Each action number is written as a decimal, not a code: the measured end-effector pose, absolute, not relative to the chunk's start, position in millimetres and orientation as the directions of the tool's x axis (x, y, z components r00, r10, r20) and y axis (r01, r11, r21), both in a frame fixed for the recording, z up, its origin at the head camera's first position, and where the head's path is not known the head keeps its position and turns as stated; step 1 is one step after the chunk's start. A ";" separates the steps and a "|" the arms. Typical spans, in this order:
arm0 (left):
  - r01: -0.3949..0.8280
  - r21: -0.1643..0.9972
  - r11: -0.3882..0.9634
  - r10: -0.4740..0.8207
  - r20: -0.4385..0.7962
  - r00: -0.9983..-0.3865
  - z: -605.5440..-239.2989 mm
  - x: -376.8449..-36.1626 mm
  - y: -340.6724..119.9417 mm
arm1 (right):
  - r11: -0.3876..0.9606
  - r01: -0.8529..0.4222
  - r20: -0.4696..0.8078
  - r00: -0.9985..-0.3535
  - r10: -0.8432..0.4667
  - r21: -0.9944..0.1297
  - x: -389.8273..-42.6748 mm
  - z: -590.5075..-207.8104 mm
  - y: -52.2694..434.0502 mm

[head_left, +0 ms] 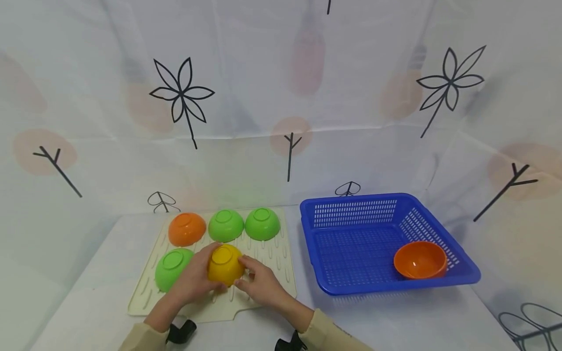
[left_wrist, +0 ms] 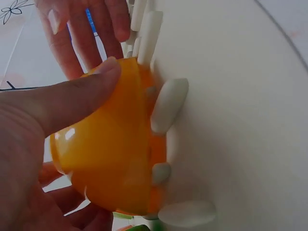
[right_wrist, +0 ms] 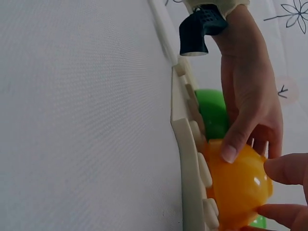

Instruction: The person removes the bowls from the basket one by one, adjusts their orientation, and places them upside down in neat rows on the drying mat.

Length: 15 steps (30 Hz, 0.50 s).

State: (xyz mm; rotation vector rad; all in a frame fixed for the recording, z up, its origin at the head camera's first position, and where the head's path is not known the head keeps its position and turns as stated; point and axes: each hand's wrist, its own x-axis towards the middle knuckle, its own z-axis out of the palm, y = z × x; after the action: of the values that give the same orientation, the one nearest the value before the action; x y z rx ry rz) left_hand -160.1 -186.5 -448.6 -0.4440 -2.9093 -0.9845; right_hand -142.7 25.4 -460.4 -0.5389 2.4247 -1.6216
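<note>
1. The scene is viewed by the head camera from above and behind the hands, facing forward and down over the counter [head_left: 395, 321], from a moderate distance.
2. The yellow bowl [left_wrist: 115, 159] is seen by the left wrist camera from very close, along the drying mat [left_wrist: 240, 120].
3. The same bowl and mat are seen by the right wrist camera from the opposite side, low over the counter.
4. The yellow bowl is shared by all three views.

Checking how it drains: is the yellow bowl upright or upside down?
Upside down: the yellow bowl shows its base ring upward, rim on the drying mat.
</note>
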 end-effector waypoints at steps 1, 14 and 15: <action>0.271 0.593 0.758 0.253 0.116 -0.961 -448.2 -160.5 -186.7 | 0.341 -0.198 0.053 -0.919 -0.391 -0.919 -142.7 -460.4 25.3; 0.156 0.610 0.777 0.171 0.034 -0.985 -439.2 -163.3 -181.8 | 0.336 -0.195 0.051 -0.918 -0.393 -0.922 -141.9 -458.1 27.5; 0.149 0.607 0.781 0.165 0.029 -0.986 -437.9 -163.0 -180.9 | 0.329 -0.191 0.050 -0.918 -0.392 -0.925 -141.8 -457.2 28.4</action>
State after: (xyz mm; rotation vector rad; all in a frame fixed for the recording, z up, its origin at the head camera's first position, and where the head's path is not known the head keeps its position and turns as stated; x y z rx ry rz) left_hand -163.0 -180.9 -437.9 -0.2637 -2.9887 -1.0157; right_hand -141.8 28.4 -457.2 -0.5353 2.4067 -1.6355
